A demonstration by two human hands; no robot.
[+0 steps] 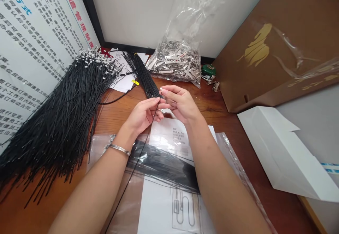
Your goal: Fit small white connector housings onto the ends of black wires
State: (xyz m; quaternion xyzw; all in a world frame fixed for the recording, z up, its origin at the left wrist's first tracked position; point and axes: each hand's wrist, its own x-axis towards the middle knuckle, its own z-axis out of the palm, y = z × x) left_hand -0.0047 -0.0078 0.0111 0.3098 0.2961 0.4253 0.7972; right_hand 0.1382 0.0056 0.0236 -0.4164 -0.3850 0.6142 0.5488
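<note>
My left hand [144, 114] is closed in a pinch on a thin black cord [138, 161], which trails down past my left wrist to the bottom edge. Beside it, my right hand [182, 103] pinches at the cord's upper end. Whatever small piece sits between the right fingertips is too small to make out. Just beyond my hands lies a tied bundle of black cords [145, 75]. Below them, more black cords [161, 160] lie in a clear plastic bag [99, 153], over a printed sheet with a drawing [159, 205].
A large heap of black cords with white ends [71, 110] covers the left side. At the back stand a clear bag of metal pieces [177, 61] and a green tape measure [208, 70]. A brown box [291, 50] and a white paper box [280, 156] occupy the right.
</note>
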